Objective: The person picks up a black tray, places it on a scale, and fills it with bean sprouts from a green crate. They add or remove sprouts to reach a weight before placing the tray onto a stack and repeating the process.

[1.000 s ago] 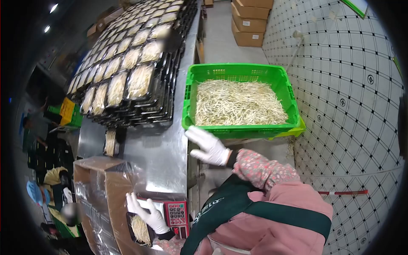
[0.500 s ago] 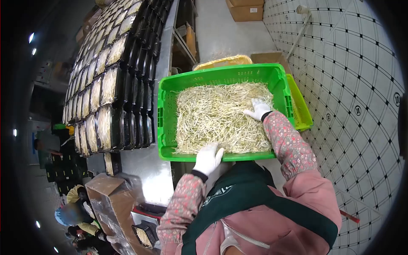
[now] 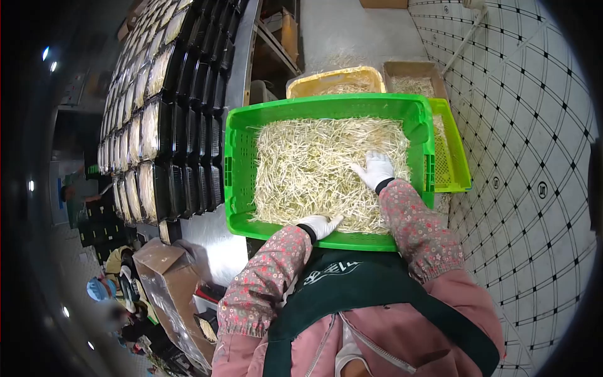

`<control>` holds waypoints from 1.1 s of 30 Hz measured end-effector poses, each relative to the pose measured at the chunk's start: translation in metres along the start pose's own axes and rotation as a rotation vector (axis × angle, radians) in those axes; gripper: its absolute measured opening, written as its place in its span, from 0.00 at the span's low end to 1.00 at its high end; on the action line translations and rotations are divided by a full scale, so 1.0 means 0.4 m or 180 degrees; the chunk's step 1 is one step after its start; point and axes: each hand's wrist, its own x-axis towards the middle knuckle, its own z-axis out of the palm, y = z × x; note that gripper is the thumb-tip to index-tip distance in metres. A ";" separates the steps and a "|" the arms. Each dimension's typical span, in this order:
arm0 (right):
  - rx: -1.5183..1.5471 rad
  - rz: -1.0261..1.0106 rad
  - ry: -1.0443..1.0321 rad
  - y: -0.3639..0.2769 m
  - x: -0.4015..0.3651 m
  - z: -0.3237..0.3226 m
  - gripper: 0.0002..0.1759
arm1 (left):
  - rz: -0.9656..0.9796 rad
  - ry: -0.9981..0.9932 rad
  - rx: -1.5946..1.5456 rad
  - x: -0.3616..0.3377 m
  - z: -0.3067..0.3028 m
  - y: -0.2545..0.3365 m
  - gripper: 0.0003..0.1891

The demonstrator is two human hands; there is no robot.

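A green plastic crate [image 3: 326, 108] in front of my body holds a thick layer of bean sprouts [image 3: 301, 163]. My right hand [image 3: 378, 168], in a white glove, lies on the sprouts toward the right side with fingers stretched out and thumb apart. Nothing is held in it. At the crate's near rim, left of the middle, is my left hand [image 3: 321, 225], also white-gloved. It grips the rim, thumb pointing right over the inner side; its other fingers are mostly hidden.
Tall stacks of black trays [image 3: 151, 132] packed with sprouts stand on the metal table at left. Beyond the crate are a yellow tub [image 3: 339, 76], a cardboard box [image 3: 411, 68] and a yellow-green basket [image 3: 461, 164]. An open carton [image 3: 160, 264] sits lower left, near other people.
My right hand has shifted slightly left and down over the sprouts. My left hand has moved right along the near rim and turned sideways. The view has tilted a little.
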 end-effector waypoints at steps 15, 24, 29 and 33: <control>-0.0006 -0.0231 -0.0023 -0.011 -0.019 -0.011 0.40 | -0.0855 0.0575 -0.6288 0.065 0.088 0.124 0.43; 0.0118 -0.0027 -0.0804 -0.030 0.019 -0.040 0.43 | -0.1262 0.1365 -0.6494 0.142 0.120 0.132 0.51; 0.0234 -0.0126 -0.1312 -0.025 0.033 -0.063 0.48 | -0.1146 0.0950 -0.6550 0.147 0.145 0.097 0.53; 0.0225 -0.0313 -0.1118 -0.030 -0.004 -0.075 0.46 | -0.0942 0.0981 -0.6614 0.168 0.175 0.104 0.54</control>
